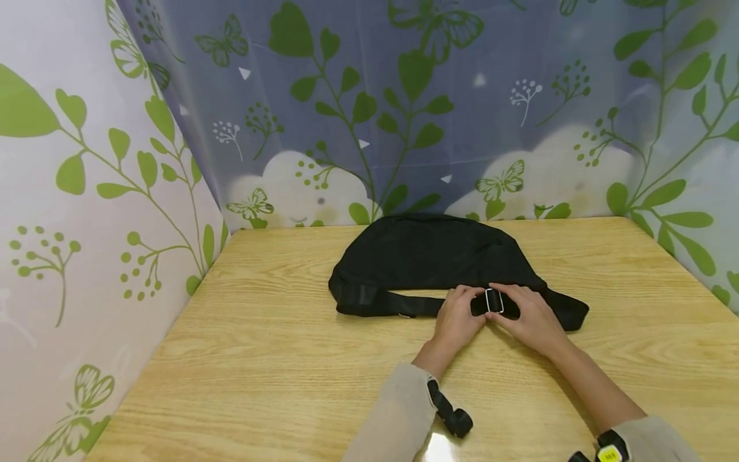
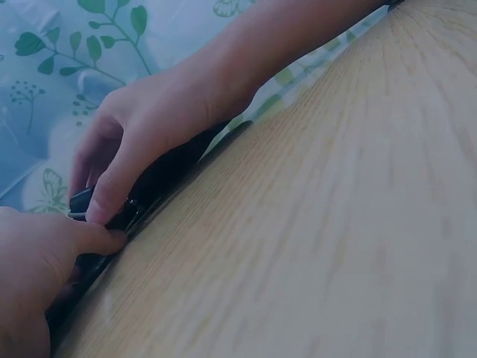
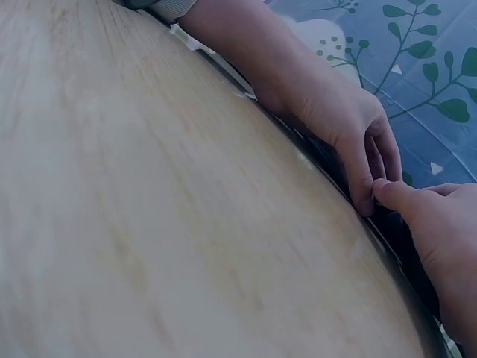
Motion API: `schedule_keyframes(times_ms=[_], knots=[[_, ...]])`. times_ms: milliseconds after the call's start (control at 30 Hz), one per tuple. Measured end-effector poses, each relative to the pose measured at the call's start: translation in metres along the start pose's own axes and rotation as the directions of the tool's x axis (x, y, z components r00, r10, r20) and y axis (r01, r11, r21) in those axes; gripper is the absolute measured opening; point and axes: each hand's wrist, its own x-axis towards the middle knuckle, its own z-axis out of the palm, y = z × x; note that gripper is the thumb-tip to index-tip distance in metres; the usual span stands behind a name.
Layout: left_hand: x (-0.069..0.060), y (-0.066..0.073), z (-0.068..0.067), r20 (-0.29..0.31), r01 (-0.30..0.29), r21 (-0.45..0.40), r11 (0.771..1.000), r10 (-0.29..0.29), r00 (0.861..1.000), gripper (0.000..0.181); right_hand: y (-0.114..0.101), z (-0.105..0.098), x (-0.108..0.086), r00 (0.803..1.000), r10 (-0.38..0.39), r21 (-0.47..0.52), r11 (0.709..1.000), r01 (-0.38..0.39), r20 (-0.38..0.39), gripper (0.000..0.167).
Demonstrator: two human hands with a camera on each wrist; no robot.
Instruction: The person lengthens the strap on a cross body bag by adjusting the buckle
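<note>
A black waist bag point(image 1: 433, 250) lies on the wooden table, its strap point(image 1: 416, 305) running along the near side. On that strap sits a silver-rimmed slide buckle point(image 1: 494, 301). My left hand point(image 1: 458, 321) pinches the strap just left of the buckle between thumb and fingers. From the other side, my right hand point(image 1: 534, 317) pinches the strap and buckle edge with curled fingers. In the left wrist view, the right hand point(image 2: 164, 112) reaches over the black strap close to my left thumb. The right wrist view shows both thumbs nearly touching; there the hands hide most of the strap.
The wooden table point(image 1: 260, 359) extends around the bag. Behind it hangs a blue backdrop point(image 1: 346, 128) with leaves and butterflies, and a pale patterned sheet point(image 1: 86, 212) stands at the left. A loose black band end point(image 1: 458, 422) dangles from the left wrist.
</note>
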Motion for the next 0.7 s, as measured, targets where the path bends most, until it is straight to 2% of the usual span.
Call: schedule_keyframes(times_ms=[200,333,500,600,700], knots=[[0.0008,-0.0009,-0.001,0.004,0.005,0.003,1.0,-0.005,1.0,0.037,-0.0006,0.0001,0.0,1.0,-0.015,-0.006,1.0,0.015,-0.02,0.056],[0.0008,-0.0022,-0.0001,-0.065,0.019,-0.041,0.999,-0.022,0.998,0.025,-0.001,0.0001,-0.0004,0.999,-0.021,-0.008,1.0,0.02,-0.041,0.057],[0.0004,-0.0035,-0.0002,-0.161,0.047,-0.083,0.995,-0.06,0.985,0.013,-0.0019,-0.0004,0.0,0.997,-0.024,-0.014,1.0,0.023,-0.078,0.059],[0.0003,-0.0041,-0.0001,-0.187,0.058,-0.072,0.996,-0.07,0.98,0.013,-0.0026,-0.0009,0.0003,0.995,-0.016,-0.018,1.0,0.015,-0.1,0.06],[-0.0004,-0.0044,-0.0001,-0.196,0.044,-0.041,0.998,-0.051,0.979,0.016,-0.0031,-0.0013,0.0001,0.993,-0.002,-0.023,1.0,-0.001,-0.115,0.06]])
